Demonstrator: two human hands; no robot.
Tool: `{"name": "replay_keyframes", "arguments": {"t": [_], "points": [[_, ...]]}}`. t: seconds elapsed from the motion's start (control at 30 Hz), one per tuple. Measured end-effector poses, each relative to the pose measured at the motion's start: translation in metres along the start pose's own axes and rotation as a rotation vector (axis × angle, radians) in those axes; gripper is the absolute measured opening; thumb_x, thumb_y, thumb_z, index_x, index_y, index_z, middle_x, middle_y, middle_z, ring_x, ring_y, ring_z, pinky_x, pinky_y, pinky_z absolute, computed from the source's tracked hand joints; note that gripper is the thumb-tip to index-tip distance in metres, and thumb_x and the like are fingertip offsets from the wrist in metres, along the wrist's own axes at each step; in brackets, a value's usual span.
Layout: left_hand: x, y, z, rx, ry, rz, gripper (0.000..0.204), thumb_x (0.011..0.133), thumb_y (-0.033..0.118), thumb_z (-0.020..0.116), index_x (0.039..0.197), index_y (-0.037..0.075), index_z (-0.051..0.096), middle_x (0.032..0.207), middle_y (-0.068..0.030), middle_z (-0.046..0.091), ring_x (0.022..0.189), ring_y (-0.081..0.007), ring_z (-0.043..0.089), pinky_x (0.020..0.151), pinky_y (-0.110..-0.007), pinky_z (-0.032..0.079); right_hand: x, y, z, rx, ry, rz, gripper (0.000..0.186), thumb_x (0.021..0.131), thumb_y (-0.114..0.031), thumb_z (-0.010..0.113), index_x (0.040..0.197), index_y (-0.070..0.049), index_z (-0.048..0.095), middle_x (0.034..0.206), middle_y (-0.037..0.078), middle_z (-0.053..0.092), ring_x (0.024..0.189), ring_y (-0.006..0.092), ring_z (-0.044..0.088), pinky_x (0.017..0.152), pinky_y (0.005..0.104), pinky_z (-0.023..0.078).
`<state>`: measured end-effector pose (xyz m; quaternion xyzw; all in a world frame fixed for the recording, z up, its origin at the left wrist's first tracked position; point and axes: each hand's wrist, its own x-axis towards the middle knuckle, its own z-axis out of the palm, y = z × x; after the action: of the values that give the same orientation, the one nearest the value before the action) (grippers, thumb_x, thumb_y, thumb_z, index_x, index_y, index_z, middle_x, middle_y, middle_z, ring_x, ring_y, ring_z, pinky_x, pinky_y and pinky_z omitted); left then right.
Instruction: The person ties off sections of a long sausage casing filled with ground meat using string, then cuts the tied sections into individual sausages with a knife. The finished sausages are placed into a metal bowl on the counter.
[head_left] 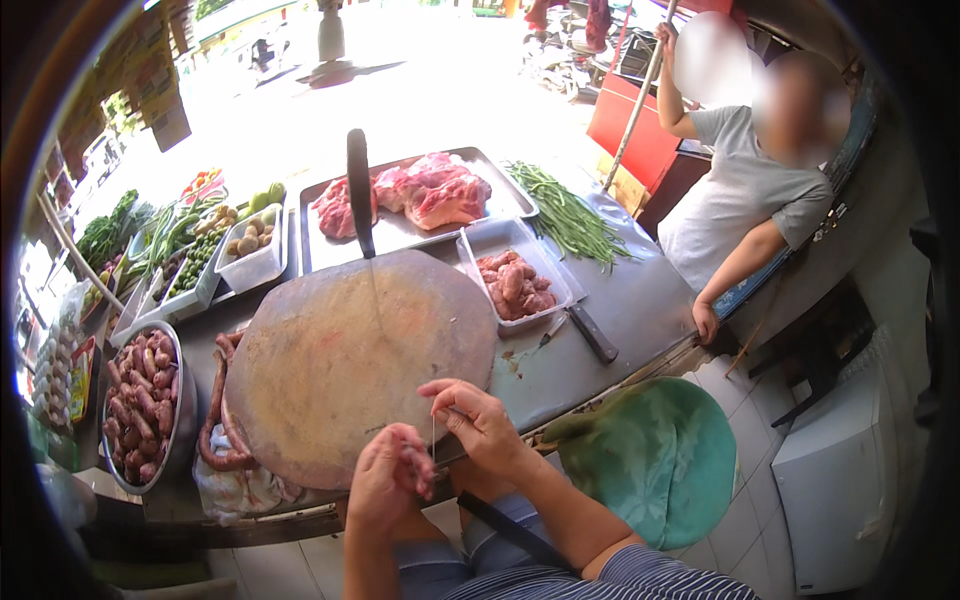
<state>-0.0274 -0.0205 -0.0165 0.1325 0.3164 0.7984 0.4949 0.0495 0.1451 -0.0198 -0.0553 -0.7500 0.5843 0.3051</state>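
Observation:
My left hand (pixel 388 472) is closed at the near edge of the round wooden chopping block (pixel 350 350). Something small and reddish shows at its fingertips, too blurred to name. To its right, my right hand (pixel 478 425) pinches a thin pale string (pixel 433 438), which runs down toward the left hand. A knife (pixel 360 190) with a dark handle stands upright, its tip on the block. A long sausage (pixel 215 410) curves along the block's left side, partly hidden by it. Short sausages fill a metal bowl (pixel 183 420) farther left.
Behind the block are a metal tray (pixel 318 245) of raw meat, a plastic box (pixel 570 290) of meat pieces and green beans (pixel 568 215). Another knife (pixel 592 335) lies right. Vegetable trays stand far left. A person (pixel 745 180) rests a hand on the counter; a green-covered stool (pixel 650 465) is nearby.

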Motion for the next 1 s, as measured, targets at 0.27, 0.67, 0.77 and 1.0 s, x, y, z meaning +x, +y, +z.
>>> {"name": "replay_keyframes", "arguments": {"t": [0.27, 0.67, 0.77, 1.0], "points": [[0.004, -0.016, 0.004, 0.811, 0.241, 0.143, 0.013, 0.099, 0.009, 0.057, 0.102, -0.002, 0.062, 0.081, -0.0094, 0.068, 0.072, -0.0116, 0.067, 0.062, -0.023, 0.054, -0.003, -0.023, 0.002, -0.124, -0.109, 0.151, 0.002, 0.090, 0.000, 0.065, 0.089, 0.002, 0.065, 0.086, 0.007, 0.070, 0.077, 0.0090, 0.063, 0.067, 0.0240, 0.052], [-0.010, -0.014, 0.033, 1.261, 0.348, 0.863, 0.026, 0.086, 0.000, 0.067, 0.112, -0.001, 0.069, 0.092, -0.0174, 0.072, 0.081, -0.0280, 0.072, 0.072, -0.035, 0.058, -0.012, -0.059, 0.007, 0.343, -0.018, 0.456, 0.009, 0.082, 0.000, 0.073, 0.078, -0.001, 0.065, 0.071, 0.002, 0.064, 0.061, 0.0051, 0.054, 0.053, 0.0200, 0.042], [-0.015, -0.010, 0.036, 1.236, 0.337, 1.019, 0.021, 0.083, -0.005, 0.068, 0.103, -0.003, 0.068, 0.092, -0.0171, 0.071, 0.084, -0.0268, 0.071, 0.074, -0.035, 0.058, -0.008, -0.053, 0.005, 0.454, -0.004, 0.473, 0.011, 0.086, -0.003, 0.067, 0.076, -0.001, 0.064, 0.065, -0.001, 0.060, 0.054, 0.0029, 0.047, 0.050, 0.0187, 0.034], [-0.019, -0.008, 0.041, 0.775, 0.351, 0.559, 0.006, 0.085, -0.001, 0.061, 0.091, -0.003, 0.062, 0.114, -0.0183, 0.067, 0.103, -0.0228, 0.065, 0.088, -0.037, 0.053, -0.012, -0.048, 0.004, 0.129, -0.110, 0.482, 0.013, 0.092, -0.009, 0.063, 0.089, 0.001, 0.070, 0.076, 0.000, 0.064, 0.071, 0.0079, 0.056, 0.062, 0.0236, 0.045]]}}
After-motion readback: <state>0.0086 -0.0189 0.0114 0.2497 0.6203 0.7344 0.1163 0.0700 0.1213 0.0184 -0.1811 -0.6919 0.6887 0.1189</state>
